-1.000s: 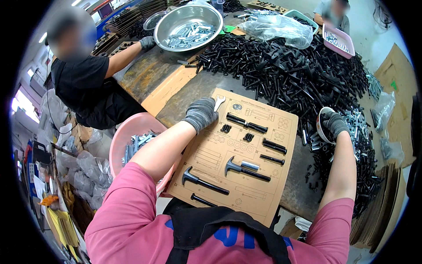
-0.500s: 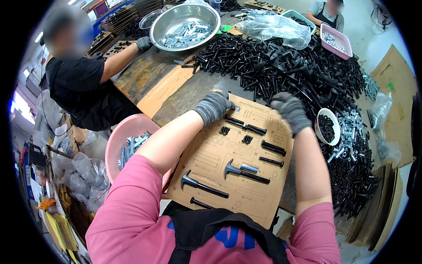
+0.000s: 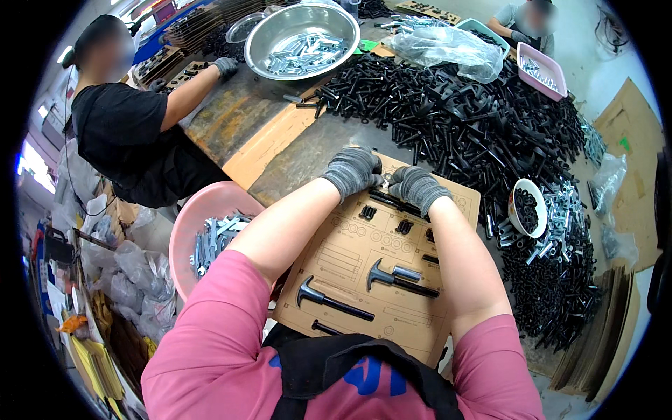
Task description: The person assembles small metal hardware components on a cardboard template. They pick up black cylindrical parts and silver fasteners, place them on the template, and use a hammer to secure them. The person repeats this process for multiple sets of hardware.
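A brown cardboard sheet (image 3: 343, 262) printed with part outlines slopes in front of me. Both my grey-gloved hands are over its far part, close together. My left hand (image 3: 353, 173) has its fingers curled at the top edge. Just right of it, my right hand (image 3: 420, 190) is closed, fingertips down by the sheet; whatever either hand pinches is hidden. Below them lie a black rod (image 3: 395, 201), short black studs (image 3: 367, 212), two black hooked clamp arms with long shanks (image 3: 336, 299) (image 3: 402, 278), a silver sleeve (image 3: 407, 273) and a black bolt (image 3: 325, 327).
Beyond the sheet spreads a big heap of black bolts (image 3: 434, 112). A white bowl of black rings (image 3: 519, 225) stands right, beside silver sleeves (image 3: 560, 217). A pink basin (image 3: 183, 241) is at left, a steel basin (image 3: 260, 42) at the back. One co-worker (image 3: 126, 115) sits left, another far right.
My right hand has moved left and inward from the sheet's far right corner to beside my left hand. The left hand has stayed by the top edge. The view has shifted slightly.
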`<state>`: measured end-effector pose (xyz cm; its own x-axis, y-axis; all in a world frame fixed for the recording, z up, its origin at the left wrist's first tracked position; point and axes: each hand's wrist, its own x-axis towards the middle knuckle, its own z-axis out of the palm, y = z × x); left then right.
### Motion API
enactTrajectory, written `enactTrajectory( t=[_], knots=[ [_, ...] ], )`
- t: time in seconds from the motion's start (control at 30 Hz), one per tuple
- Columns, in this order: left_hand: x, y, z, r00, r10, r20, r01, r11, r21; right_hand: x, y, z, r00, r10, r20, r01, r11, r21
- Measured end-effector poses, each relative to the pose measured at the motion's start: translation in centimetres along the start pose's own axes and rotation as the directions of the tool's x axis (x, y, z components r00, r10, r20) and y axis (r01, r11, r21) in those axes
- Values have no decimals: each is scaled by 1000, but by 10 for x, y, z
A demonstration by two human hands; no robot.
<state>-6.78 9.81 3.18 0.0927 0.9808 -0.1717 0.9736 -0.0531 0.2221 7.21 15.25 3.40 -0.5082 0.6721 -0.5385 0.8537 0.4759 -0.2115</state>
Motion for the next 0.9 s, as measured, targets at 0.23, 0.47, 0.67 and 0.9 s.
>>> enactTrajectory(
  t=[0.23, 0.47, 0.67, 0.9],
  knots=[
    [15, 11, -1, 994, -106, 41, 105, 994, 8, 12, 9, -6, 987, -62, -146, 33, 980, -194],
    [28, 2, 5, 996, -40, 80, 34, 997, 74, 14, 5, -2, 993, -85, -80, 53, 939, -339],
    [25, 3, 4, 991, -47, 126, 36, 995, 92, 9, 9, 11, 965, -163, -205, 93, 946, -311],
    [18, 5, 1, 997, -2, 75, -1, 999, 36, 15, 7, 12, 959, -84, -269, 13, 966, -258]
  ],
)
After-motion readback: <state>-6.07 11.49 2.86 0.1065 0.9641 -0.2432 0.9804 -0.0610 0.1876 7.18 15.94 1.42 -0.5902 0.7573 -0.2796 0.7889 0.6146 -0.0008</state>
